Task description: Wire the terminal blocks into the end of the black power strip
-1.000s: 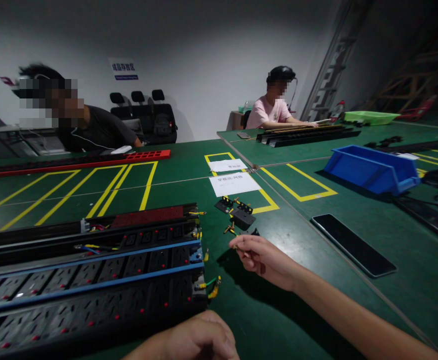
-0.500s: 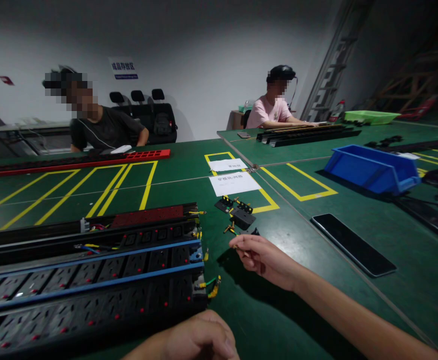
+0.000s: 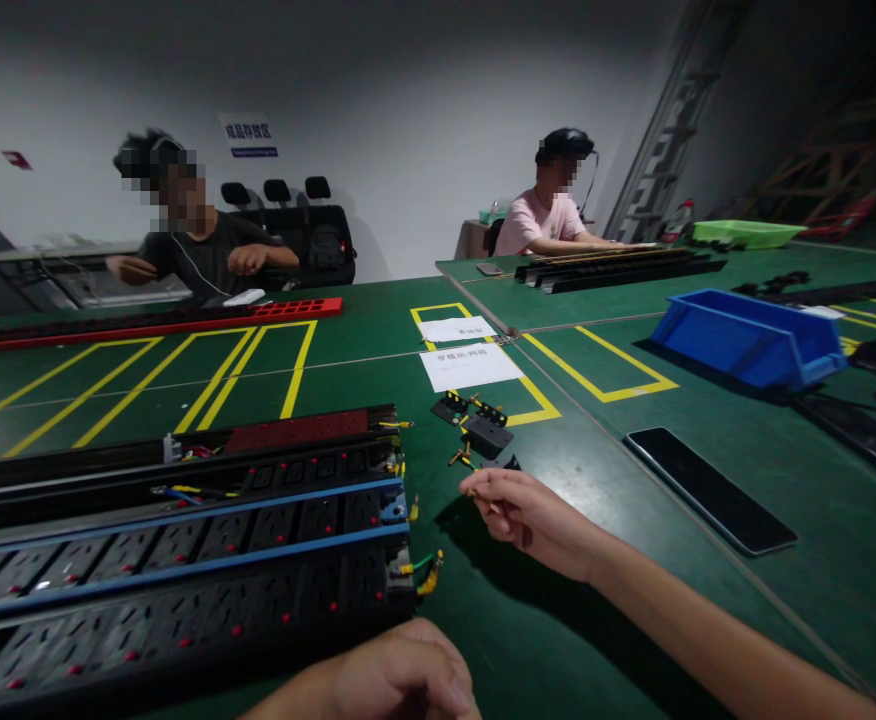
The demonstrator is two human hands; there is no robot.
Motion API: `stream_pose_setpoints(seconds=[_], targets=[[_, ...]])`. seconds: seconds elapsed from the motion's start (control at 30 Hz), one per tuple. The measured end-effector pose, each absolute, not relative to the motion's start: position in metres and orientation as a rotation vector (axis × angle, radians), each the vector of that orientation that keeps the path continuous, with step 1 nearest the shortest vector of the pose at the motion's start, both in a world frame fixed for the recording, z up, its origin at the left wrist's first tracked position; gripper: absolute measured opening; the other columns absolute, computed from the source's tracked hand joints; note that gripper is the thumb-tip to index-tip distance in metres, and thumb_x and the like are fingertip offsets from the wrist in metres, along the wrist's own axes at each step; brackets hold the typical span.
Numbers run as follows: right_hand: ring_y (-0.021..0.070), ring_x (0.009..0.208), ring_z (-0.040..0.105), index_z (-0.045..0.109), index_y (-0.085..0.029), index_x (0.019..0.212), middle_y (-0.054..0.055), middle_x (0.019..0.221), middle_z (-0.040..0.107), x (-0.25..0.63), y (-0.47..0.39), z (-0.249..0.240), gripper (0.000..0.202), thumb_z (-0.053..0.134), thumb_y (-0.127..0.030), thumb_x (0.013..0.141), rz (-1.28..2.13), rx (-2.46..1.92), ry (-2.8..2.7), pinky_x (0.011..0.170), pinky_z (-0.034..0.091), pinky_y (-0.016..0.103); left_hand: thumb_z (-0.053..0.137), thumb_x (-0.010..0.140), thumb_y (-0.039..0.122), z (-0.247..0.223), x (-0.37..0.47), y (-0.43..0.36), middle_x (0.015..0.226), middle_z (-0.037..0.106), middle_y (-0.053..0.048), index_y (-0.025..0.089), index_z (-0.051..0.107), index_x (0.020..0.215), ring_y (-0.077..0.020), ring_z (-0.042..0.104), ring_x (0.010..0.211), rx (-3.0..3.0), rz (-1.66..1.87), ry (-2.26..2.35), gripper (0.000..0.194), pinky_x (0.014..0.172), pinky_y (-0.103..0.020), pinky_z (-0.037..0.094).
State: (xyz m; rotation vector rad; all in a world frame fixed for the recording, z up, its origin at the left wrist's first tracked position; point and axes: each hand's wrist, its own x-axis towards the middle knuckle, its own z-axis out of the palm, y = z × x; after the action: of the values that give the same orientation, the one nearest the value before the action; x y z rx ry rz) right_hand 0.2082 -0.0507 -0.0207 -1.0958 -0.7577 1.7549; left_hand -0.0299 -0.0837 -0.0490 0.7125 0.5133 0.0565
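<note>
My right hand (image 3: 524,515) is raised over the green table, its fingers pinched on a small brass-coloured piece (image 3: 472,492). Just beyond it lie a brass fitting with a green-yellow wire (image 3: 462,457) and black brackets (image 3: 487,434). At the bottom edge my left hand (image 3: 415,672) is curled, partly cut off; what its fingers hold, if anything, is hidden. It is nearest to the front black socket strip (image 3: 258,610). Several such strips lie side by side at the left, with yellow-tipped wires (image 3: 430,575) sticking out at their right ends.
A black phone (image 3: 710,490) lies to the right, with a blue bin (image 3: 749,340) behind it. White paper labels (image 3: 471,368) lie mid-table. Two people sit across the table, by a red strip (image 3: 299,308) and black rails (image 3: 618,268).
The person at the far left has lifted both hands and shifted right. The view has moved very slightly; my own hands hold nearly the same pose.
</note>
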Motion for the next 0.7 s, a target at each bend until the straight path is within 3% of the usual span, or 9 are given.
stream_pose_setpoints(seconds=[0.7], targets=[[0.0074,0.053,0.036,0.076,-0.021,0.087,-0.005,0.068,0.051,0.2077,-0.0511,-0.0194,0.027,0.084,-0.039,0.069,1.738,-1.134,-0.783,0.048,0.022,0.024,0.066,0.058,0.027,-0.0475,-0.0291,-0.0837,0.042,0.045,0.002,0.019,0.045,0.042,-0.0072,0.031,0.038,0.689,0.022,0.528,0.028,0.043,-0.026,0.007]])
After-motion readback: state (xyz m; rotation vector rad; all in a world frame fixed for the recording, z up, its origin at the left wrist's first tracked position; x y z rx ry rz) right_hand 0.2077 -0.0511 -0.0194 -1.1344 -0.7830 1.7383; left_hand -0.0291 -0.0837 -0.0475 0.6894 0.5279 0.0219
